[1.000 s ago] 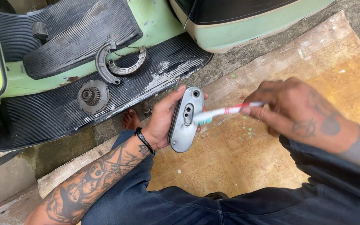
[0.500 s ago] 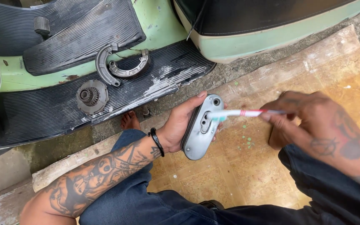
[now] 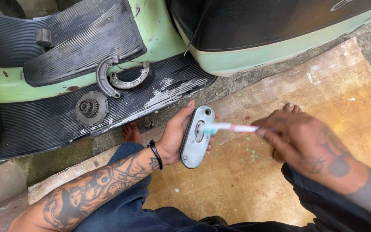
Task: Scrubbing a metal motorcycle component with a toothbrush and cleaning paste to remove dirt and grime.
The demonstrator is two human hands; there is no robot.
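Observation:
My left hand (image 3: pixel 174 135) cups an oblong grey metal cover plate (image 3: pixel 197 138) from behind, tilted upright over my lap. My right hand (image 3: pixel 299 139) pinches the handle of a white and pink toothbrush (image 3: pixel 232 127). Its bristled head rests against the slot near the top of the plate. Both forearms are tattooed, and a black band sits on my left wrist.
A green scooter's black ribbed floorboard (image 3: pixel 65 124) lies ahead, carrying two curved brake shoes (image 3: pixel 123 78) and a round gear part (image 3: pixel 91 108). The scooter's body (image 3: pixel 258 47) rises at the upper right. I squat on a worn yellow patterned mat (image 3: pixel 245 180), bare feet showing.
Both hands with the plate and toothbrush have drifted right in view. The brush head has slid a little along the plate's slot. The scooter parts have not moved.

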